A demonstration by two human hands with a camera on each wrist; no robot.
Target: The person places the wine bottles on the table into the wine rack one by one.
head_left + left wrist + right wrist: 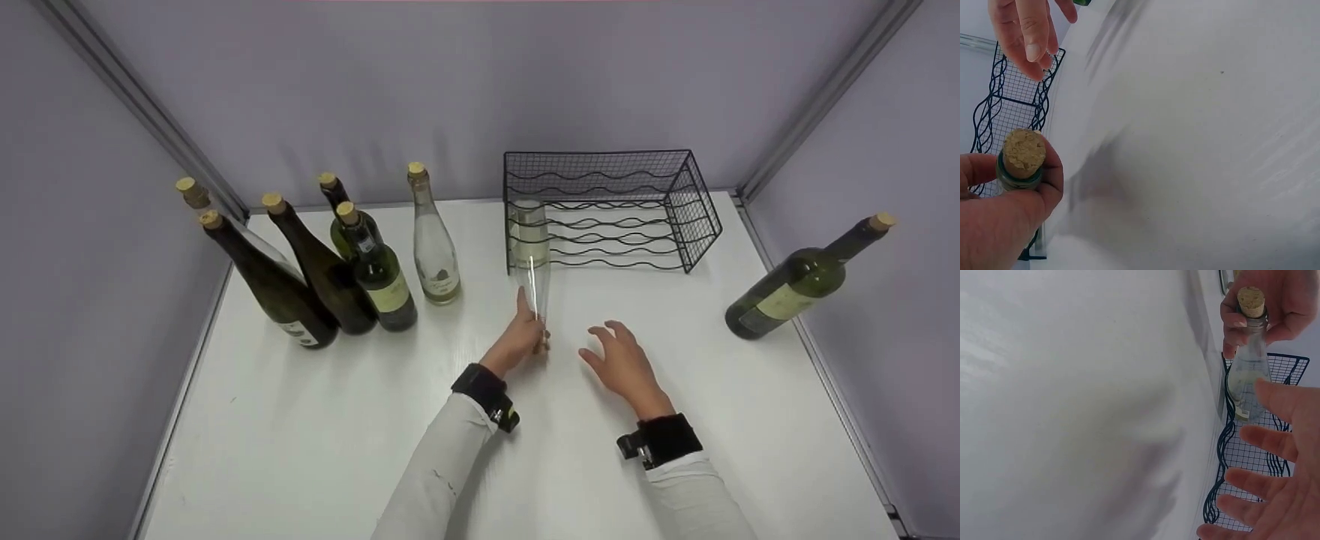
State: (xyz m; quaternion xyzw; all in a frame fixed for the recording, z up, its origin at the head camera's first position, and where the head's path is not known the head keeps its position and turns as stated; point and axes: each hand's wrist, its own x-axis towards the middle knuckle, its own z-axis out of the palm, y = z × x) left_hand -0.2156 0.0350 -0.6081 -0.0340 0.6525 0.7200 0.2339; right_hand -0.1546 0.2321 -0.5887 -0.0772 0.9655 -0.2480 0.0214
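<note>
A clear glass bottle (531, 251) with a cork (1024, 151) lies with its base in the left end of a black wire bottle rack (600, 152). Its neck points toward me and sticks out past the rack's front. Around that neck curl the fingers of my left hand (517, 341), just below the cork. My right hand (624, 366) hovers to the right of the bottle, fingers spread and holding nothing. In the right wrist view the bottle (1249, 377) shows beyond the right thumb, apart from it as far as I can tell.
Several corked bottles stand close together at the left, among them a dark one (262, 281) and a green one with a yellow label (386, 289). Another clear bottle (435, 251) stands left of the rack. One green bottle (787, 296) stands near the right wall.
</note>
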